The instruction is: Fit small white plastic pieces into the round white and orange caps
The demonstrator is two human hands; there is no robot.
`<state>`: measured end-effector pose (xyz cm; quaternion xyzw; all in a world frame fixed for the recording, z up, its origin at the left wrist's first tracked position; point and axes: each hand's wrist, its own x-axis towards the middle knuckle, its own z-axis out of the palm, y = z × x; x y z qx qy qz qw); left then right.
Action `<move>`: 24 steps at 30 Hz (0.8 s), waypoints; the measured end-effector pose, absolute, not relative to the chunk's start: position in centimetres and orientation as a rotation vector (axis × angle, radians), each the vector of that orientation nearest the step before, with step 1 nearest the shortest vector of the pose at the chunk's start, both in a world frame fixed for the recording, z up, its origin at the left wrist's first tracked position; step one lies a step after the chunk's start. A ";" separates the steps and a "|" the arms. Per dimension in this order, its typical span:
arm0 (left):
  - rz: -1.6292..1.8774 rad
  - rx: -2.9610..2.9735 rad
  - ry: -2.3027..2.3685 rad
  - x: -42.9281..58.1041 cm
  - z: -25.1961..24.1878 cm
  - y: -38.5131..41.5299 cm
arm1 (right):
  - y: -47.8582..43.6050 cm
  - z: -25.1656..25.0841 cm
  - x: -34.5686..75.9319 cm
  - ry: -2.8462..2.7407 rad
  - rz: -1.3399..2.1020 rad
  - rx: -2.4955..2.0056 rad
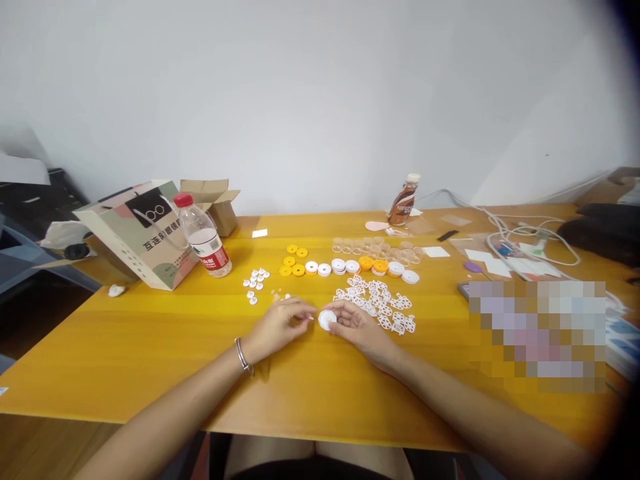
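My right hand grips a round white plastic disc by its edge, above the table's near middle. Beside it, my left hand pinches a tiny pale piece between thumb and fingertips, too small to name. Behind the right hand lies a spread of white openwork plastic pieces. Small white knobbed parts sit beyond the left hand, with a few tiny clear bits near its knuckles. Farther back runs a row of white and orange round cases, next to yellow discs and clear rings.
At left stand a water bottle, a printed gift bag and an open cardboard box. A coffee bottle is at the back. White cables, papers and a blurred-out patch occupy the right side.
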<state>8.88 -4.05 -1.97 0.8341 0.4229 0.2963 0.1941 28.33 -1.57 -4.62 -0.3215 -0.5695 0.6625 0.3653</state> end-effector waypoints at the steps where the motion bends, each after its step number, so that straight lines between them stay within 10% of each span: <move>1: 0.867 2.312 1.177 9.0 -2.0 -4.0 | -1.6 -4.6 28.3 -1.474 1.711 -0.821; 24: 0.826 3.027 1.126 9.0 -2.5 -4.4 | -2.0 -4.4 28.4 -1.506 1.805 -0.786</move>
